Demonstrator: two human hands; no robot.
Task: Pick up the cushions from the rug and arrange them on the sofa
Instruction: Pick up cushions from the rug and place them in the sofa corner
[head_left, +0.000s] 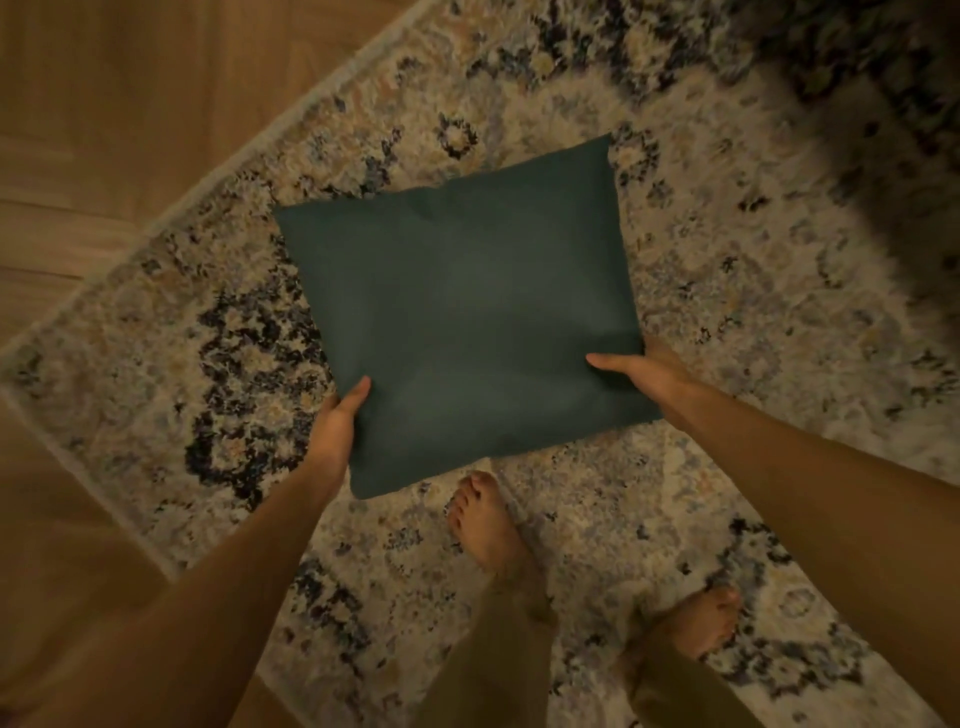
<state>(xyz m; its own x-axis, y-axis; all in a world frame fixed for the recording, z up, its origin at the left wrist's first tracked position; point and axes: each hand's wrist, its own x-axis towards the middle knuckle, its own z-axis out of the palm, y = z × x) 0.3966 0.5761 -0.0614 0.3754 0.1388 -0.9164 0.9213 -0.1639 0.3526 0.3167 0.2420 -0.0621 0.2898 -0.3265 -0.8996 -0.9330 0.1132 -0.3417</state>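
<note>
Both grips pinching the dark green cushion (462, 312): left hand (337, 426) and right hand (644, 374) at its near corners, over the patterned rug (727, 260).

Bare rug (727, 291) around cushion (457, 312); dark blur (904, 135), perhaps furniture, far right.

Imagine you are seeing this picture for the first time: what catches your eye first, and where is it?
The dark green cushion fills the centre of the view, gripped at its near edge by the left hand and the right hand, thumbs on top. Under it spreads a patterned rug with the person's bare feet at the bottom, and wooden floor shows at the left.
</note>
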